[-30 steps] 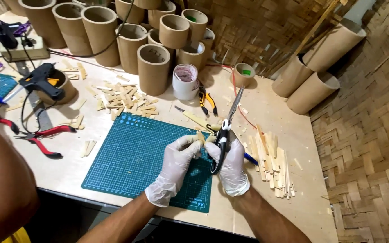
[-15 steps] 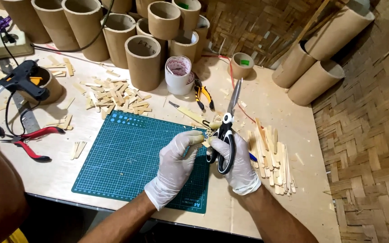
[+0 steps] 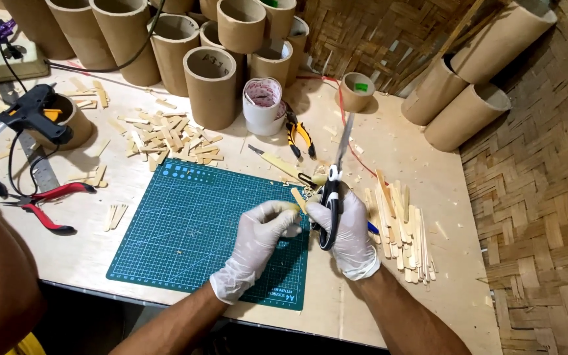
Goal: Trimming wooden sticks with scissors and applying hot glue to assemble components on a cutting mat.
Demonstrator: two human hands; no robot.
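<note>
Overhead, head view: right hand [image 3: 353, 240] grips black-handled scissors [image 3: 332, 197], long axis near upright, blades pointing away toward the cardboard tubes [image 3: 212, 85]. Left hand [image 3: 258, 240] fingers pinch a small wooden stick [image 3: 298, 199] above the green cutting mat [image 3: 192, 230] edge. Risk, as judged: gloved fingertips sit close to the blades; the short stick could slip or fly.

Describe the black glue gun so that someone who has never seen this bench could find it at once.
Start at the green cutting mat in the middle of the table, then look past its far left corner. The glue gun rests there on a short cardboard ring. It alone is black with an orange trigger and a trailing black cord, unlike the red-handled pliers nearer the table edge.
</note>
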